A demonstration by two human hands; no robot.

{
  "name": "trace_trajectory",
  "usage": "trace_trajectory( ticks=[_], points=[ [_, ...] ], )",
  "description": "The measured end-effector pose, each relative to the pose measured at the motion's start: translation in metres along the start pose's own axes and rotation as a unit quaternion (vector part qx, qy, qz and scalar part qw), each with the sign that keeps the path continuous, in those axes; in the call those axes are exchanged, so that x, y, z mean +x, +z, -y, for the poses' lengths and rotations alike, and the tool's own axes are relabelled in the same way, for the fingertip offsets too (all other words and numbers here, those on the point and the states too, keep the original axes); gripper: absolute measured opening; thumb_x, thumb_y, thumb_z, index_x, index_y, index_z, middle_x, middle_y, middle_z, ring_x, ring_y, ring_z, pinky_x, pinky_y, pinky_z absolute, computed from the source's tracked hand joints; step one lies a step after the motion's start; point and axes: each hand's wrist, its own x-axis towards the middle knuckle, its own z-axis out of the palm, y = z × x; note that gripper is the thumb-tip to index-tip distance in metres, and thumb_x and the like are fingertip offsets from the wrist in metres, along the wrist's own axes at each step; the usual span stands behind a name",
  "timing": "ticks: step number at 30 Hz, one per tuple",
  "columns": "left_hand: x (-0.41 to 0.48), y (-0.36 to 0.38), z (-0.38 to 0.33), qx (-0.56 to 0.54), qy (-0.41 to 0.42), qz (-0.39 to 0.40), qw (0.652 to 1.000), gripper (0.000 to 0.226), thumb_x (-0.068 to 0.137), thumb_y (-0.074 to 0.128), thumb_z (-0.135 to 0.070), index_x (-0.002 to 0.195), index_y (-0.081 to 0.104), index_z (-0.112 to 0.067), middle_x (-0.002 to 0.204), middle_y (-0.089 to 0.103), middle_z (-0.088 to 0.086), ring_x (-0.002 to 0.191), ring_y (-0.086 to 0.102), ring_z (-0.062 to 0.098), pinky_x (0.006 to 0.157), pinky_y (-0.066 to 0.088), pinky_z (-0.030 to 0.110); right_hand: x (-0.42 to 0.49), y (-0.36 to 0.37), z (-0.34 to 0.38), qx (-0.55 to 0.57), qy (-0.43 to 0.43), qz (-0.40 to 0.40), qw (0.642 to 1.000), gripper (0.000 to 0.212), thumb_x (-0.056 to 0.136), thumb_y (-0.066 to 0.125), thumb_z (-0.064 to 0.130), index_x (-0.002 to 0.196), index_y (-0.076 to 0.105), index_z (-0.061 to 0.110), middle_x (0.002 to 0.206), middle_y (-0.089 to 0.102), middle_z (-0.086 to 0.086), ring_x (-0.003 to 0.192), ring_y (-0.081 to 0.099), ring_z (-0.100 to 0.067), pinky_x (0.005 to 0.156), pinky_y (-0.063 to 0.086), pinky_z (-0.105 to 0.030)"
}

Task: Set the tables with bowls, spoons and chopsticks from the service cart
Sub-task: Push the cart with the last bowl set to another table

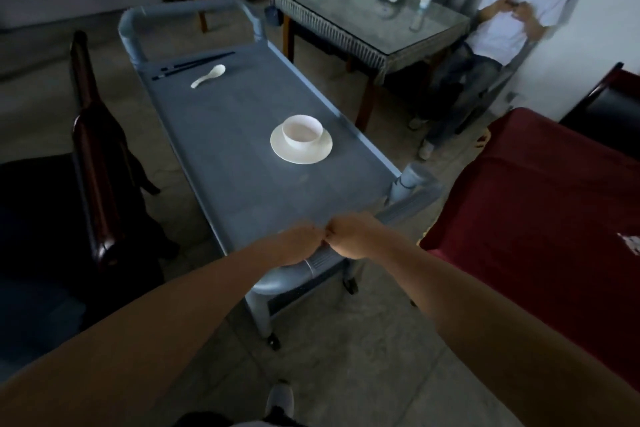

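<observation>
A grey-blue service cart (221,135) stands in front of me. On its top sits a white bowl (302,132) on a white plate (313,153), right of centre. At the cart's far end lie a white spoon (209,75) and dark chopsticks (194,65). My left hand (298,243) and my right hand (349,235) are side by side, both closed around the cart's near handle (401,210).
A table with a dark red cloth (540,218) is close on the right. A glass-topped table (367,17) at the back holds a white device and a tumbler; a person sits beside it. A dark wooden chair (93,163) stands at the left.
</observation>
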Motion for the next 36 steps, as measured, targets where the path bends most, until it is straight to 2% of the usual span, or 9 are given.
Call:
trace_trajectory(
  ticks=[5,7,10,12,15,18,22,29,36],
  points=[
    [-0.014,0.017,-0.006,0.016,0.001,0.015,1.0,0.018,0.085,0.058,-0.035,0.088,0.058,-0.018,0.066,0.066,0.003,0.047,0.061,0.012,0.049,0.048,0.025,-0.015,0.001,-0.047,-0.019,-0.04,-0.015,0.999,0.071,0.093,0.01,0.073,0.099,0.064,0.028,0.097,0.065,0.001,0.099,0.056,-0.02,0.088,0.034,-0.043],
    [-0.019,0.025,-0.007,0.11,0.029,-0.035,0.993,0.024,0.077,0.063,-0.041,0.086,0.061,-0.019,0.066,0.067,0.001,0.057,0.065,0.014,0.056,0.051,0.028,-0.017,0.004,-0.064,-0.064,-0.05,-0.025,0.996,0.081,0.078,0.0,0.089,0.091,0.057,0.032,0.094,0.059,0.005,0.099,0.051,-0.02,0.089,0.028,-0.045],
    [-0.022,0.038,-0.004,0.202,0.011,-0.129,0.971,0.034,0.069,0.061,-0.055,0.09,0.057,-0.028,0.082,0.063,-0.003,0.073,0.062,0.018,0.067,0.056,0.034,-0.017,0.01,-0.079,-0.08,-0.07,-0.029,0.994,0.079,0.063,0.02,0.101,0.097,0.052,0.038,0.099,0.054,0.011,0.101,0.045,-0.018,0.088,0.026,-0.043],
    [-0.022,0.045,-0.003,0.219,-0.01,-0.178,0.959,0.037,0.066,0.059,-0.058,0.09,0.057,-0.03,0.08,0.06,-0.006,0.071,0.061,0.018,0.066,0.056,0.034,-0.014,0.012,-0.082,-0.105,-0.1,-0.04,0.989,0.077,0.061,0.038,0.098,0.106,0.052,0.037,0.106,0.056,0.011,0.101,0.046,-0.017,0.09,0.032,-0.044],
    [-0.023,0.051,-0.002,0.243,-0.025,-0.238,0.94,0.035,0.069,0.059,-0.057,0.09,0.059,-0.029,0.076,0.057,-0.006,0.07,0.059,0.021,0.064,0.05,0.032,-0.012,0.009,-0.084,-0.105,-0.155,-0.066,0.98,0.048,0.071,0.063,0.064,0.108,0.053,0.035,0.106,0.063,0.008,0.1,0.056,-0.02,0.085,0.041,-0.041],
    [-0.022,0.054,-0.003,0.259,-0.038,-0.255,0.931,0.038,0.07,0.059,-0.061,0.085,0.057,-0.026,0.079,0.061,-0.004,0.073,0.061,0.024,0.066,0.049,0.033,-0.011,0.005,-0.097,-0.103,-0.167,-0.091,0.976,0.017,0.074,0.063,0.035,0.089,0.055,0.032,0.086,0.063,0.007,0.087,0.063,-0.022,0.067,0.043,-0.034],
    [-0.022,0.055,-0.004,0.282,-0.054,-0.283,0.915,0.044,0.068,0.055,-0.067,0.078,0.057,-0.024,0.067,0.054,-0.006,0.06,0.054,0.019,0.058,0.046,0.03,-0.003,-0.005,-0.111,-0.111,-0.13,-0.091,0.981,0.019,0.07,0.061,0.042,0.065,0.05,0.027,0.067,0.059,0.006,0.071,0.064,-0.024,0.057,0.042,-0.03],
    [-0.008,0.041,-0.001,0.316,-0.093,-0.29,0.899,0.042,0.057,0.038,-0.068,0.061,0.046,-0.027,0.058,0.048,-0.011,0.051,0.047,0.011,0.046,0.033,0.025,0.035,-0.011,-0.123,-0.129,-0.222,-0.095,0.962,0.034,0.07,0.061,0.056,0.076,0.066,0.023,0.074,0.067,0.001,0.07,0.064,-0.025,0.06,0.041,-0.029],
    [0.03,-0.012,0.008,0.341,-0.115,-0.304,0.882,0.041,0.062,0.05,-0.066,0.077,0.057,-0.029,0.07,0.057,-0.006,0.065,0.057,0.021,0.055,0.039,0.028,0.107,-0.035,-0.112,-0.133,-0.236,-0.092,0.958,0.033,0.067,0.061,0.056,0.07,0.062,0.023,0.07,0.064,0.003,0.07,0.064,-0.026,0.059,0.042,-0.029]
  ],
)
